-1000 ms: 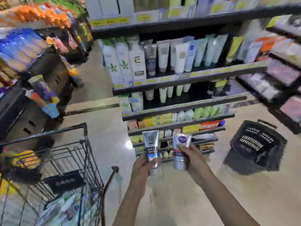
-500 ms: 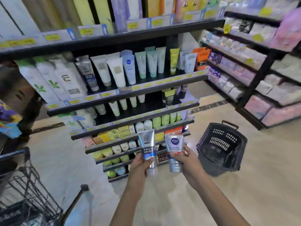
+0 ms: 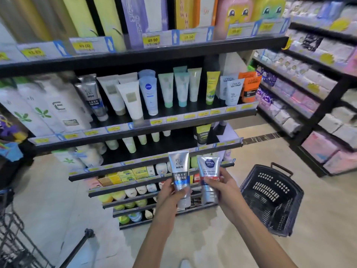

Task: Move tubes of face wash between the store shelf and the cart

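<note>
Cart (image 3: 11, 238) has slid leftward; hands (image 3: 170, 192) keep gripping 2 tubes (image 3: 178, 171).

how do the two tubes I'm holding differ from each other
The left-hand tube reads MEN over a blue band; the right-hand tube carries a round Nivea Men logo over a red band. The left-hand tube stands slightly higher than the right-hand tube. Both are silver, held cap down, one in the left hand, one in the right hand.
</note>
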